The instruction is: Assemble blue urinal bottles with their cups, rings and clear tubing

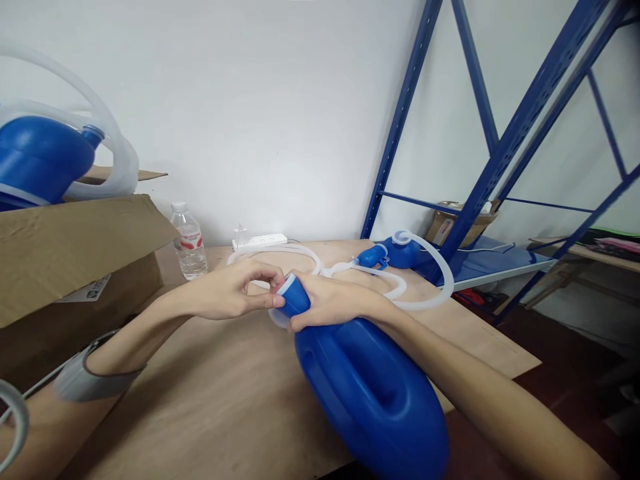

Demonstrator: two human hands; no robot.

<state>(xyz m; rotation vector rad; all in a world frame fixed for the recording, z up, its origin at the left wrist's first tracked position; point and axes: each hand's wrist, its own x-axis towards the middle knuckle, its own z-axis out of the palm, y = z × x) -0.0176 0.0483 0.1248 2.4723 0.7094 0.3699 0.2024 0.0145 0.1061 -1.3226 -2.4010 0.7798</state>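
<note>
A large blue plastic jug [370,387] with a recessed handle lies tilted at the front of the table, its mouth end pointing up and to the left. My right hand [333,299] is closed around the blue neck piece [296,297] at that end. Thumb and fingertips of my left hand [233,292] pinch the pale rim at the neck piece's open end. Exactly what lies between those fingertips is partly hidden. Behind both hands, clear white tubing [300,248] loops over the wooden table [220,387].
At left an open cardboard box [75,253] holds another blue jug [45,157] with coiled tubing. A water bottle [189,241] and a power strip [260,241] stand by the wall. Further blue parts [373,256] lie back right, beside a blue metal shelf [500,261].
</note>
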